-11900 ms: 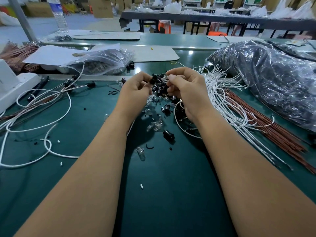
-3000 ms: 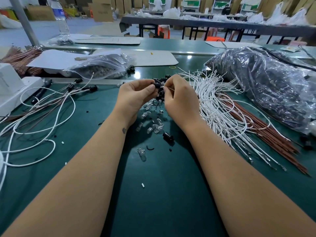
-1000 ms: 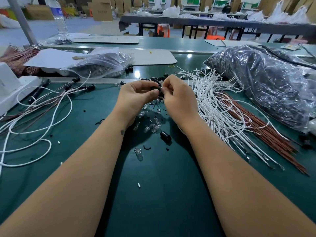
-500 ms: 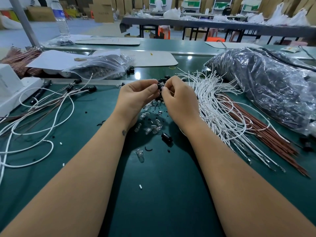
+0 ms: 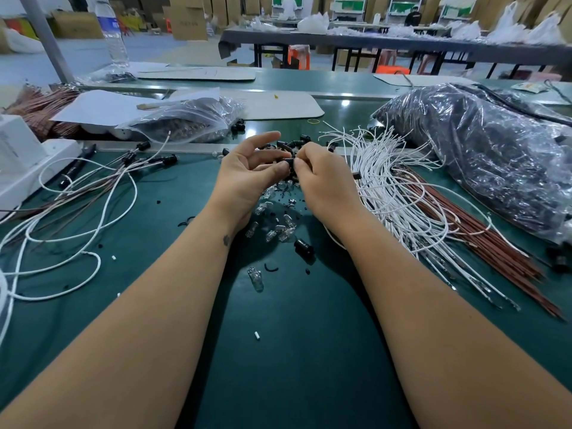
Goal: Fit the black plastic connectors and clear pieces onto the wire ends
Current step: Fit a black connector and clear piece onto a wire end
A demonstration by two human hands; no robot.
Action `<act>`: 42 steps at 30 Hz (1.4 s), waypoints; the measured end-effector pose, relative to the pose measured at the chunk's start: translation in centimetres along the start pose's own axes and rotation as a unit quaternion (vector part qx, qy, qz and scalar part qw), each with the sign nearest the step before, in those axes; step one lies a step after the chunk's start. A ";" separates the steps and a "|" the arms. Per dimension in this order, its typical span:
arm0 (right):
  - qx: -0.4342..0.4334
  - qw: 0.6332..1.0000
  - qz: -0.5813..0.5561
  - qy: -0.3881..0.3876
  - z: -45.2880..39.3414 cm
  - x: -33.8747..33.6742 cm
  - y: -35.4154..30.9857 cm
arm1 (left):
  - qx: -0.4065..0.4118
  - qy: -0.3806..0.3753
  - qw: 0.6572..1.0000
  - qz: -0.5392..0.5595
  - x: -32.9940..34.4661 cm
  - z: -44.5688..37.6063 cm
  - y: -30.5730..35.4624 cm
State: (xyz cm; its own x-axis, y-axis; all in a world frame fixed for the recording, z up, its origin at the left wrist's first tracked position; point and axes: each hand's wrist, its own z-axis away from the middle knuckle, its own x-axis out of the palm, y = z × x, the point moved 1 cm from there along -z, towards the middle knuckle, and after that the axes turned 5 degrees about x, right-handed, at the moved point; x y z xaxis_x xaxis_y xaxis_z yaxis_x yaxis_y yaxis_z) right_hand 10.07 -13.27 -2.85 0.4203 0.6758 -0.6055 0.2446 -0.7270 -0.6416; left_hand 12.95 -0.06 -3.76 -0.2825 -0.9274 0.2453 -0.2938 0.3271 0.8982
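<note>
Both of my hands meet over a pile of black connectors (image 5: 297,142) on the green mat (image 5: 294,342). My left hand (image 5: 247,178) pinches one black connector (image 5: 289,164) between thumb and middle finger, with the index finger lifted straight. From the other side, the curled fingertips of my right hand (image 5: 325,184) pinch the same connector. What else sits between the fingers is hidden. Clear pieces (image 5: 280,230) lie scattered below my hands. One loose black connector (image 5: 303,247) and one clear piece (image 5: 256,277) lie nearer to me. A white wire loops under my right wrist.
A bundle of white wires (image 5: 399,187) and brown wires (image 5: 486,246) fans out on the right beside a big dark plastic bag (image 5: 483,156). On the left lie wires with fitted connectors (image 5: 93,187), a clear bag (image 5: 185,119) and a white box (image 5: 18,156).
My left index finger has lifted and straightened; half a second ago it was curled with the others. Both hands remain together over the pile, still working on one connector.
</note>
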 end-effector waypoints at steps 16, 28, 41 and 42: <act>0.042 0.997 0.048 0.053 -1.0 -2.6 2.3 | 0.070 0.072 0.922 -0.374 -1.0 -0.5 0.1; 0.087 0.960 0.265 -0.031 -1.2 -1.7 2.2 | 0.086 0.053 0.868 -0.486 0.0 -0.2 0.2; 0.050 0.997 -0.060 0.020 -1.1 -2.2 0.3 | -0.005 -0.041 0.992 -0.119 1.2 -0.2 0.4; 0.049 0.996 -0.071 0.017 -1.0 -2.0 0.2 | -0.003 -0.041 0.994 -0.099 1.2 -0.2 0.4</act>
State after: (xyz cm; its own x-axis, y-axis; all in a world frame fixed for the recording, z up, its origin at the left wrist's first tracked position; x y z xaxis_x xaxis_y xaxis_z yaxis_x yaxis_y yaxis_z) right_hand 10.18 -14.87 -1.27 0.4173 0.7648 -0.4908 0.2171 -0.6084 -0.7634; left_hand 12.72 -1.05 -3.07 -0.2932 -0.9555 0.0332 -0.3461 0.1385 0.9279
